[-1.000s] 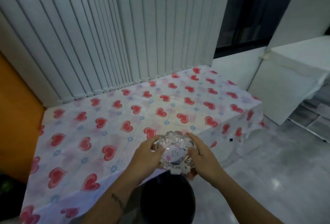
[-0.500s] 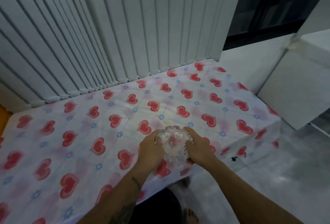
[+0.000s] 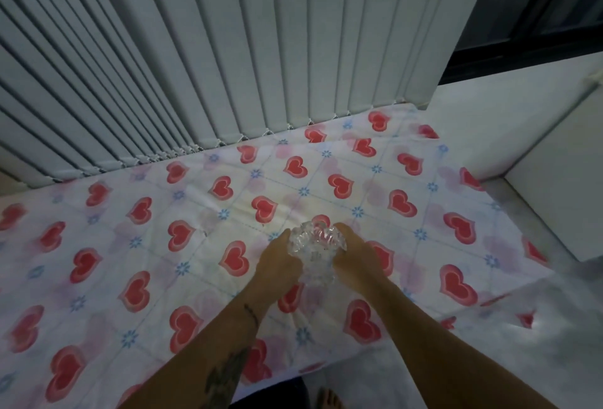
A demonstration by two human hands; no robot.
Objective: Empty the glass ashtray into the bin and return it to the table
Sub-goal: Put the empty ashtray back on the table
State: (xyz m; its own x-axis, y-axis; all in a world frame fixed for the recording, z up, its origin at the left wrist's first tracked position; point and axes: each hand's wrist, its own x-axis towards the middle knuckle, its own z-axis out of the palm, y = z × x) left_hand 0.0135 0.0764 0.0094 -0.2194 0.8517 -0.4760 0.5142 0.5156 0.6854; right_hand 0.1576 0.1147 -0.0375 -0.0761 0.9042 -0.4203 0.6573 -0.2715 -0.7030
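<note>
The clear cut-glass ashtray [image 3: 316,250] is held over the middle of the table [image 3: 137,212], which is covered by a white cloth with red hearts. My left hand [image 3: 277,261] grips its left side and my right hand [image 3: 350,257] grips its right side. Whether the ashtray rests on the cloth or hangs just above it cannot be told. A dark rounded shape [image 3: 280,395] shows at the bottom edge under the table's front; it may be the bin.
White vertical blinds [image 3: 228,49] hang along the table's far edge. A white cabinet [image 3: 561,180] stands to the right, with grey floor [image 3: 538,359] in front of it. My bare foot [image 3: 329,399] shows at the bottom.
Both hands have carried the ashtray forward from over the table's front edge to above the middle of the cloth. The view has moved closer to the table, hiding most of the dark bin.
</note>
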